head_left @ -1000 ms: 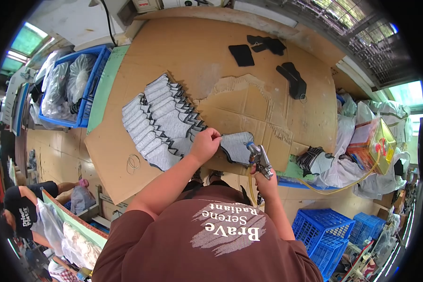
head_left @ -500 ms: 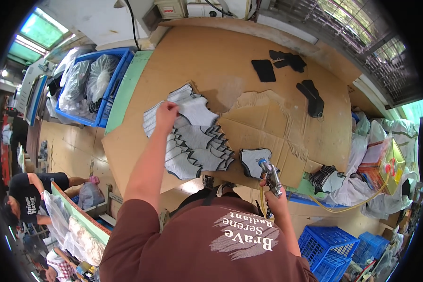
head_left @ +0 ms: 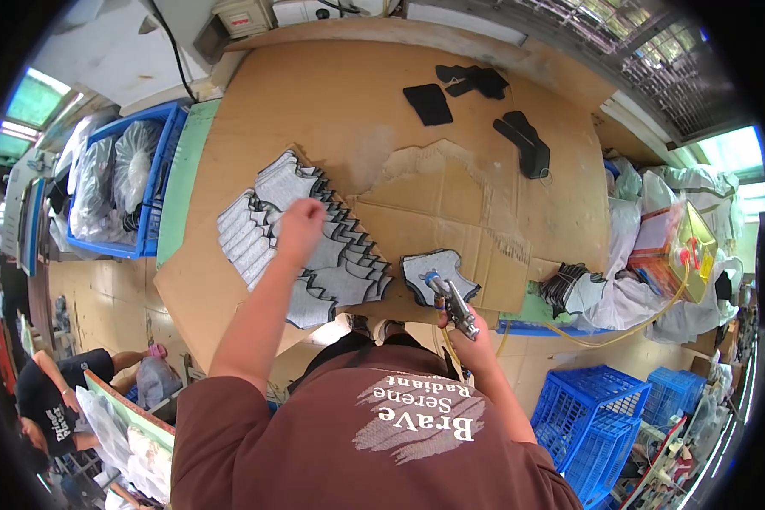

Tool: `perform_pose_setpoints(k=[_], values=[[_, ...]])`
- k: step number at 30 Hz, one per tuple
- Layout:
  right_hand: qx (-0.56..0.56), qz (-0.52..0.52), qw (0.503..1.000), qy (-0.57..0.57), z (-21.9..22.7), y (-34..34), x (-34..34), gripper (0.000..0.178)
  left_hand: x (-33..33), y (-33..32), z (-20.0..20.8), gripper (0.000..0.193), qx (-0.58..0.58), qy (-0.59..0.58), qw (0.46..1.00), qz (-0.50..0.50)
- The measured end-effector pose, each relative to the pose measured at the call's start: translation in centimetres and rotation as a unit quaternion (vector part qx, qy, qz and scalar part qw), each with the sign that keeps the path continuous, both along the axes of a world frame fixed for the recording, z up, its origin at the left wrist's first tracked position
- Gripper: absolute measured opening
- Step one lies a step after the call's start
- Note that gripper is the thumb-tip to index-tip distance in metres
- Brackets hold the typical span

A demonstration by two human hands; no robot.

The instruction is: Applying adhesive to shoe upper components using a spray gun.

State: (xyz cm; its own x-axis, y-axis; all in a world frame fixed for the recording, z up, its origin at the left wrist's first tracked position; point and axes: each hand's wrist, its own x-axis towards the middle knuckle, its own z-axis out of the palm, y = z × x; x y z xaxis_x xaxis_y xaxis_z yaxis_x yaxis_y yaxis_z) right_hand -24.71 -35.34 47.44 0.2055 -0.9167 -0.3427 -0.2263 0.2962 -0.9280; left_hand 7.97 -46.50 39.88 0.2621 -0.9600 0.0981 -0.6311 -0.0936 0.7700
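Overlapping rows of grey fabric pieces (head_left: 340, 252) with black edges lie spread on the cardboard-covered table. Over them, my left hand (head_left: 302, 228) is closed, fingers curled together; whether a piece is pinched in it is hidden. My right hand (head_left: 474, 338) grips a metal spray gun (head_left: 456, 308) with a blue front part, near the table's front edge. Just beyond its nozzle lies a separate grey, black-edged stack of pieces (head_left: 438, 270). A yellow hose (head_left: 452, 350) hangs from the gun.
Several black cut pieces (head_left: 527, 143) lie at the table's far right. A torn cardboard sheet (head_left: 442, 191) covers the middle. Blue crates stand left (head_left: 157, 183) and lower right (head_left: 586, 408). Another fabric bundle (head_left: 574, 291) sits at right, near an orange box (head_left: 667, 246). A person (head_left: 55, 399) is at lower left.
The view has shifted, so the table appears further left. My left hand has moved right across the grey pieces, toward their black-edged steps. My right hand still holds the spray gun by the small stack.
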Motion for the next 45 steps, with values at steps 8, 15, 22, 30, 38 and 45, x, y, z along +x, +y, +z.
perform_pose_setpoints(k=[8, 15, 22, 30, 38, 45], values=[[0.013, -0.023, 0.999, -0.021, -0.8, 0.5, 0.1, 0.033, -10.7, 5.0, 2.1, 0.015, 0.115, 0.144, 0.973, -0.138], [0.015, -0.057, 0.998, -0.021, -1.3, 0.9, -0.5, 0.025, -12.1, 5.0, 1.2, 0.019, 0.102, 0.124, 0.978, -0.131], [0.034, -0.123, 0.992, 0.001, -0.8, 0.7, -1.7, 0.028, -12.3, 4.7, 1.5, 0.018, 0.114, 0.12, 0.979, -0.12], [0.023, -0.082, 0.996, -0.016, -0.7, 0.8, -2.2, 0.044, -9.0, 4.3, 1.5, 0.012, 0.088, 0.149, 0.983, -0.069], [0.047, -0.039, 0.998, -0.02, 0.1, 0.7, -1.5, 0.034, 7.2, 0.3, -0.1, 0.014, 0.054, 0.232, 0.955, 0.175], [-0.002, -0.006, 1.0, -0.025, -0.9, 0.6, -0.8, 0.031, 10.2, -1.0, -1.1, 0.02, 0.044, 0.047, 0.977, 0.202]])
